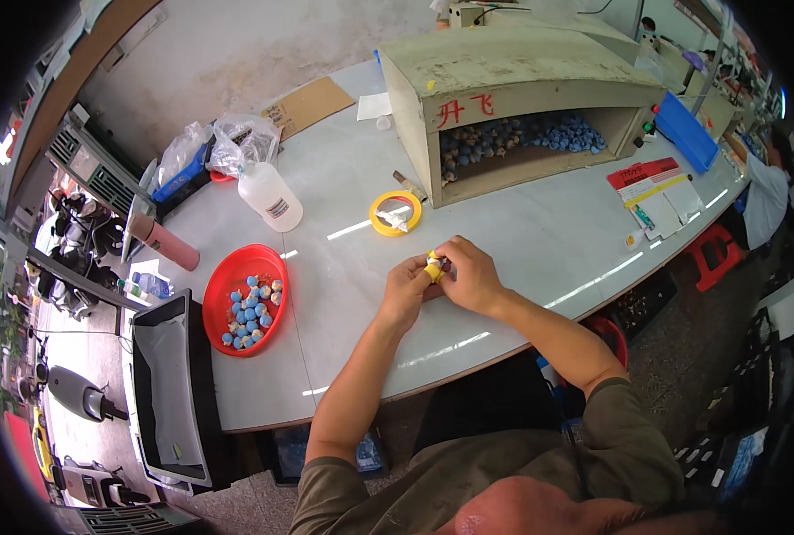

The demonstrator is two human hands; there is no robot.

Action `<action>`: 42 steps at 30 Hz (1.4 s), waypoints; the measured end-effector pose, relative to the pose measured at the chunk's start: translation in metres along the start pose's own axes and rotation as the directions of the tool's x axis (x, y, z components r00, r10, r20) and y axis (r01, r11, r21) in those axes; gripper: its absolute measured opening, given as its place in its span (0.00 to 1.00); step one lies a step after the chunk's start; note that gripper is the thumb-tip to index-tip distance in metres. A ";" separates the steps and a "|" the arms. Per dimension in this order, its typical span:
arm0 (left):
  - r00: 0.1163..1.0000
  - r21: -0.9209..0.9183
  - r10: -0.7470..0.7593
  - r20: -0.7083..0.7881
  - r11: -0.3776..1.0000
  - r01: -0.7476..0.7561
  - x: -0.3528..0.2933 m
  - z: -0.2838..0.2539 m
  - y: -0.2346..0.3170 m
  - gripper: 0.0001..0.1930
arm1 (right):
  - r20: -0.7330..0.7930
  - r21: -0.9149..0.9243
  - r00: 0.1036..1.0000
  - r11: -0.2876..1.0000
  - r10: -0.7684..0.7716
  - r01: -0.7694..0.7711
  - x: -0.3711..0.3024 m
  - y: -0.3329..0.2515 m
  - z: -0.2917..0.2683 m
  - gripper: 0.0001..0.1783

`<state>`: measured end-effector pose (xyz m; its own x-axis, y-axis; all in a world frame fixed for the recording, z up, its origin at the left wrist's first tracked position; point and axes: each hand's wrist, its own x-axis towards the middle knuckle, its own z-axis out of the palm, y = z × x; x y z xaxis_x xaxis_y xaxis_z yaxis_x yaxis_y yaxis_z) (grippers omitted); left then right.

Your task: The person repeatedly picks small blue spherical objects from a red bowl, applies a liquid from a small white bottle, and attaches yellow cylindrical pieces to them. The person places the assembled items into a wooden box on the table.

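Over the near part of the table, my left hand (403, 292) and my right hand (474, 278) meet with fingers pinched together. Between their fingertips is a small whitish piece (436, 264), mostly hidden, so its kind is unclear. Yellow wrapping shows around the fingertips there. Just beyond the hands lies a yellow ring-shaped roll (378, 205), with crumpled white tissue (399, 217) in its middle. A red plastic bowl (285, 265) to the left holds several small balls (251, 314), blue and cream.
A beige open-fronted box (540, 89) at the back contains many blue and cream pieces. A white bottle (269, 201), pink flask (167, 245) and black bin (202, 383) stand left. Papers (656, 192) and a blue tray (685, 134) are at the right; a red stool (716, 257) stands beyond.
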<state>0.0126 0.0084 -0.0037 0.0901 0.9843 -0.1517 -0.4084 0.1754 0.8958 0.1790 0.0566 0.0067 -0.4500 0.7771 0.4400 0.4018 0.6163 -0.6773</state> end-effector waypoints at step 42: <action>0.947 0.218 -0.295 0.129 0.940 0.263 -0.008 0.002 0.008 0.20 | -0.203 0.202 0.969 0.962 -0.139 0.181 -0.065 0.017 -0.034 0.15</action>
<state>0.0106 0.0015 0.0051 0.3228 0.8779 -0.3538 -0.1626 0.4197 0.8930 0.2419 0.0204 -0.0135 -0.3304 0.6932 0.6405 0.1439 0.7077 -0.6917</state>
